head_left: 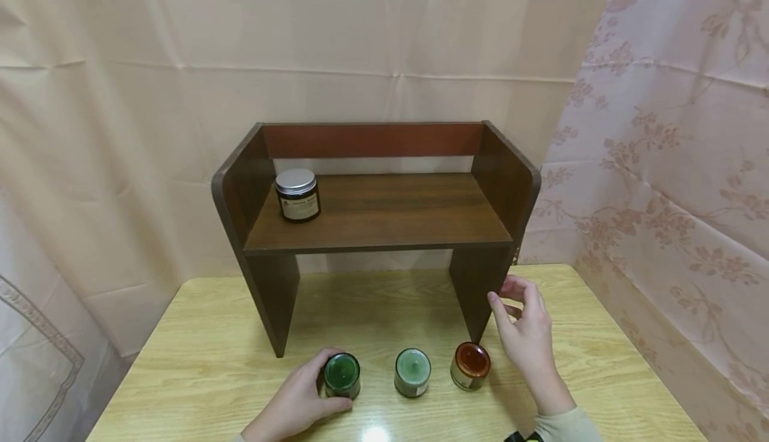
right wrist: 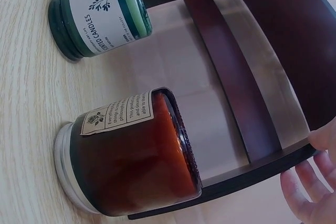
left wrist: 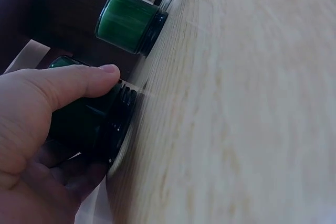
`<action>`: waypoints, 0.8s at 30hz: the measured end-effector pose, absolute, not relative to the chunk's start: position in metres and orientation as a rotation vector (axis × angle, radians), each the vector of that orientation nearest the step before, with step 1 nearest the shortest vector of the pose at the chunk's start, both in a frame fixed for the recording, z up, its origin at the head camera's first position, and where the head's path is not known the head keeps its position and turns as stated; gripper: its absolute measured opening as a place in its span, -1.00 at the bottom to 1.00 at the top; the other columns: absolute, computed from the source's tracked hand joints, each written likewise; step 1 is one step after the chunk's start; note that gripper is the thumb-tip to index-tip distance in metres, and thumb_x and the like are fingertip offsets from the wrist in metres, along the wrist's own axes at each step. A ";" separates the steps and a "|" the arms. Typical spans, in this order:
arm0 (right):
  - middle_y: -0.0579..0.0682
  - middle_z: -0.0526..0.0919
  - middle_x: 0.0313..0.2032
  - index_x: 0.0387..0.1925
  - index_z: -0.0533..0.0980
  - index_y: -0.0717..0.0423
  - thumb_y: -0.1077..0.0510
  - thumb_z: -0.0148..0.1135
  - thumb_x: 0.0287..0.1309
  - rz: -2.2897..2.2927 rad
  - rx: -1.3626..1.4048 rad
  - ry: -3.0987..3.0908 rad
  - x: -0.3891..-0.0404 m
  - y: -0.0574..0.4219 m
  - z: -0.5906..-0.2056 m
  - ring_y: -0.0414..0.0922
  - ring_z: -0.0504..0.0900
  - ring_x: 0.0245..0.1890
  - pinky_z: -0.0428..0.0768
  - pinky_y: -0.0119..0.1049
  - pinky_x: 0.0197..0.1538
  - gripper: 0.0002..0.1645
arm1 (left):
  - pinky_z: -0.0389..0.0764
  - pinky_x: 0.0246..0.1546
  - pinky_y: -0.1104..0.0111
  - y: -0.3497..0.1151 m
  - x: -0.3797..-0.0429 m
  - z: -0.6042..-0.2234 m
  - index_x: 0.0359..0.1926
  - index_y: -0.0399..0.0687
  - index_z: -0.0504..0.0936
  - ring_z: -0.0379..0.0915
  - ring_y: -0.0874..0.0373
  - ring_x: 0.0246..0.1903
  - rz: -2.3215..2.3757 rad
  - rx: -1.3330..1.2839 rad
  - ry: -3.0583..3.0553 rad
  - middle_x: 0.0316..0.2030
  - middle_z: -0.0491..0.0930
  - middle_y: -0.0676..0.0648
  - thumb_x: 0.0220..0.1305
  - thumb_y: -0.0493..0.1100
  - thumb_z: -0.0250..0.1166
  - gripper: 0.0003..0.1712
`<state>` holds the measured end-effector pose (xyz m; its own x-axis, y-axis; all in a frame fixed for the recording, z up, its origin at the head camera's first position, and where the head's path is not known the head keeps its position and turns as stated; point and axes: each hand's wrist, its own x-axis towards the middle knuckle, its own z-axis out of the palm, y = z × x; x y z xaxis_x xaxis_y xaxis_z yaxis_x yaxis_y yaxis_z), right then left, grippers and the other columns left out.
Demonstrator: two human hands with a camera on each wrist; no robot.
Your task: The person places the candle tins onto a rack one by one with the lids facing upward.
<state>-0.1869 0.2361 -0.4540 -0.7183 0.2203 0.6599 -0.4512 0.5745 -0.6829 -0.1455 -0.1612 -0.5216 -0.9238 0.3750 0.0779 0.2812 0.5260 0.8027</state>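
Note:
My left hand [head_left: 306, 392] grips a dark green candle jar [head_left: 342, 374] at the table's front, thumb on the near side and fingers round the back. To its right stands a lighter green candle jar [head_left: 412, 371], then an amber candle jar [head_left: 470, 365]. In the right wrist view, the amber jar [right wrist: 136, 156] rests lid-down on the table, and the label on the green jar [right wrist: 102, 17] is upside down. My right hand [head_left: 529, 328] pinches the front edge of the right side panel of a dark wooden shelf [head_left: 378, 211], thumb inside and fingers outside.
A dark jar with a silver lid [head_left: 298, 195] sits upright on the shelf board at the left. The shelf stands on a light wood table [head_left: 198, 342]. Cream curtains [head_left: 384, 41] hang behind, and a flower-patterned cloth [head_left: 673, 161] hangs at the right.

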 end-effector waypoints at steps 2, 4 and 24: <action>0.23 0.65 -0.06 0.16 0.50 0.41 0.46 0.45 0.33 1.169 0.190 -2.068 -0.186 0.236 -0.453 -0.32 0.58 -0.04 0.59 -0.73 -0.06 -0.56 | 0.67 0.13 0.21 -0.161 -0.145 -0.521 0.35 0.17 0.55 0.64 0.20 0.08 1.368 0.570 2.660 0.07 0.69 0.19 0.13 0.11 0.73 -0.18; 0.23 0.66 -0.05 0.17 0.51 0.40 0.45 0.45 0.32 1.165 0.193 -2.064 -0.186 0.235 -0.453 -0.31 0.58 -0.04 0.59 -0.73 -0.06 -0.55 | 0.67 0.13 0.21 -0.161 -0.145 -0.521 0.34 0.18 0.55 0.64 0.20 0.08 1.370 0.564 2.669 0.06 0.69 0.19 0.12 0.10 0.74 -0.19; 0.23 0.66 -0.07 0.15 0.50 0.42 0.46 0.45 0.32 1.159 0.195 -2.067 -0.187 0.236 -0.453 -0.25 0.60 -0.05 0.59 -0.73 -0.07 -0.57 | 0.65 0.23 0.19 -0.160 -0.141 -0.511 0.29 0.18 0.57 0.64 0.19 0.11 1.435 0.566 2.678 0.08 0.69 0.22 0.04 -0.08 0.77 -0.18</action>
<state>-0.1870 0.2357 -0.4531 -0.7104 0.2145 0.6703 -0.4602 0.5790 -0.6730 -0.1408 -0.1598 -0.5115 -0.9316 0.3410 0.1258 0.2937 0.5022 0.8133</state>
